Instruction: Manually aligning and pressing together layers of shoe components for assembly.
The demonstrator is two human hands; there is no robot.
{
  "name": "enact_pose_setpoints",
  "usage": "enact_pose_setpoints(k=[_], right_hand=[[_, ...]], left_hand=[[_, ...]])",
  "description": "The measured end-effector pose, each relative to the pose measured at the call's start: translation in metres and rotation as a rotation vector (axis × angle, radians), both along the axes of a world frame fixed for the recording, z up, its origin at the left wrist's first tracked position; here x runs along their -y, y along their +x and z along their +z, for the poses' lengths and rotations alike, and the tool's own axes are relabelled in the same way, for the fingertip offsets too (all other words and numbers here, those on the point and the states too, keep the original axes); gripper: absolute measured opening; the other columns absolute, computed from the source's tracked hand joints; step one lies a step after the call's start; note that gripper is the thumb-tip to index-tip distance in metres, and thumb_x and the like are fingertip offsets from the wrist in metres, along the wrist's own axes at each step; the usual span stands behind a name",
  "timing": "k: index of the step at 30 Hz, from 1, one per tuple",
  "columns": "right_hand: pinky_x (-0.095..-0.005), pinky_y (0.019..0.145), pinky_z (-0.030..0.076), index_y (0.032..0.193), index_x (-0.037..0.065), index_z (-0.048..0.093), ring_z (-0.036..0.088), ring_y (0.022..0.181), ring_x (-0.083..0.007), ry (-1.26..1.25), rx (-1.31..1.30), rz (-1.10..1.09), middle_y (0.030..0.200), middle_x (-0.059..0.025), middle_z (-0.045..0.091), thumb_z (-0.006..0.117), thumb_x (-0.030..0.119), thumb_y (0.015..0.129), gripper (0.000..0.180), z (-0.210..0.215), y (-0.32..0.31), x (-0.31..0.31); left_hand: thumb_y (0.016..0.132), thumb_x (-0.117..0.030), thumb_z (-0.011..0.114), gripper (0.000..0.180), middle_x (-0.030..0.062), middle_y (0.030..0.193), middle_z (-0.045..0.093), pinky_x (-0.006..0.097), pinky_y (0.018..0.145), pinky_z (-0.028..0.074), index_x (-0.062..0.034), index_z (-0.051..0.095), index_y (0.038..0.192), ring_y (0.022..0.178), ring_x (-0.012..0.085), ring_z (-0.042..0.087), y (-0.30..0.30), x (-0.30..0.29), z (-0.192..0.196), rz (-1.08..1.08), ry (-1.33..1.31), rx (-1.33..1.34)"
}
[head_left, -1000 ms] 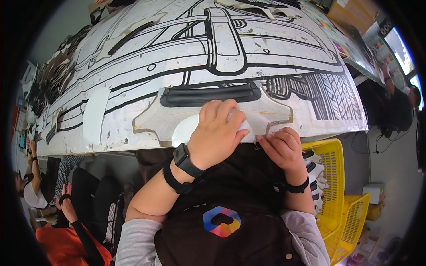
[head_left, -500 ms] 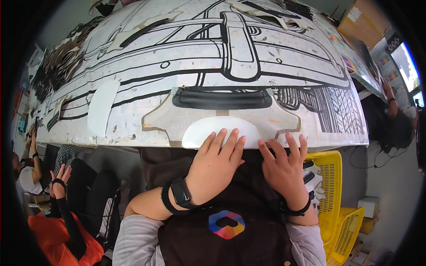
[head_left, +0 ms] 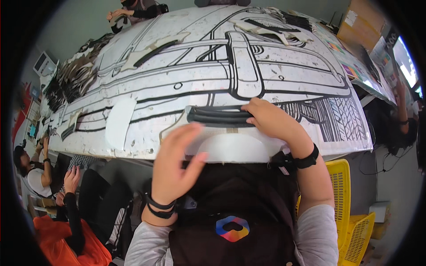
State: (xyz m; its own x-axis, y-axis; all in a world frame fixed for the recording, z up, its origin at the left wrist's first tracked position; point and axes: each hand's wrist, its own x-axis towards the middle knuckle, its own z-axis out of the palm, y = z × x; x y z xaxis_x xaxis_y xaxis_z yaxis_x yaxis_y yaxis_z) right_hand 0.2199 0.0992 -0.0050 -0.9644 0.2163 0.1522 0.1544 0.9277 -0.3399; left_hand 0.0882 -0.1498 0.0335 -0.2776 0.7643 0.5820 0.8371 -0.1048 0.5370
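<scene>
The person stands at the near edge of a large worktop (head_left: 146, 146) whose whitish surface is marked all over with thick black outlines. Directly before them lies a flat pale cut-out piece (head_left: 230, 144) with a rounded lobe reaching to the worktop's edge, and along its far side sits a black padded strip (head_left: 219, 116) of several ridges.

The right hand (head_left: 270, 119) rests on the right end of that black strip, fingers bent and pressing down on it, the fingertips pointing left; it is flat on the strip rather than closed around it. A black band circles the right wrist.

The left hand (head_left: 177, 164) is raised over the near left part of the pale piece, fingers spread and loosely open, slightly blurred. It holds nothing, and whether it touches the piece beneath cannot be told. Two dark bands sit on the left wrist.

To the left on the worktop lies a separate white rounded panel (head_left: 119, 122), well apart from the hands. Farther back another pale cut-out with a dark strip (head_left: 153, 48) lies on the surface, and a heap of dark cut pieces (head_left: 71, 80) lines the far left edge. Yellow plastic baskets (head_left: 350, 208) stand on the floor at the person's right. Other people sit at the left edge and at the far end of the worktop.
</scene>
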Motion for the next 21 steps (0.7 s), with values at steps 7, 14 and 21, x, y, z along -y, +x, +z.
enact_pose_setpoints(k=[7, 14, 21], right_hand=[[-0.0278, 0.082, 0.041, 0.105, 0.000, 0.050, 0.053, 0.091, -0.0153, -0.666, -0.407, -0.082, 0.097, -0.0103, 0.054, 0.057, 0.005, 0.086, 0.021, 0.052, 0.055, 0.034], [-0.0320, 0.096, 0.037, 0.118, 0.004, 0.036, 0.047, 0.109, -0.0163, -1.178, -0.944, 0.020, 0.115, -0.0080, 0.050, 0.056, 0.005, 0.087, 0.037, -0.003, 0.072, 0.097], [-0.0322, 0.095, 0.038, 0.125, 0.003, 0.029, 0.046, 0.110, -0.0167, -1.185, -0.803, 0.050, 0.115, -0.0077, 0.047, 0.053, -0.002, 0.086, 0.046, -0.041, 0.073, 0.112]], left_hand=[[0.080, -0.017, 0.067, 0.070, 0.0131, 0.139, 0.032, 0.038, 0.103, 0.030, -0.0012, 0.028, 0.136, 0.123, 0.0265, 0.039, -0.039, 0.008, -0.021, 0.112, 0.608, 0.549], [0.071, -0.037, 0.078, 0.098, 0.0123, 0.144, 0.030, 0.035, 0.107, 0.023, -0.0001, 0.021, 0.142, 0.129, 0.0233, 0.036, -0.024, -0.011, -0.025, -0.811, -0.101, 0.886], [0.086, -0.015, 0.061, 0.038, 0.0121, 0.100, 0.060, 0.029, 0.083, 0.045, 0.0014, 0.049, 0.118, 0.094, 0.0183, 0.057, 0.006, 0.006, -0.025, -0.781, -0.331, 0.478]])
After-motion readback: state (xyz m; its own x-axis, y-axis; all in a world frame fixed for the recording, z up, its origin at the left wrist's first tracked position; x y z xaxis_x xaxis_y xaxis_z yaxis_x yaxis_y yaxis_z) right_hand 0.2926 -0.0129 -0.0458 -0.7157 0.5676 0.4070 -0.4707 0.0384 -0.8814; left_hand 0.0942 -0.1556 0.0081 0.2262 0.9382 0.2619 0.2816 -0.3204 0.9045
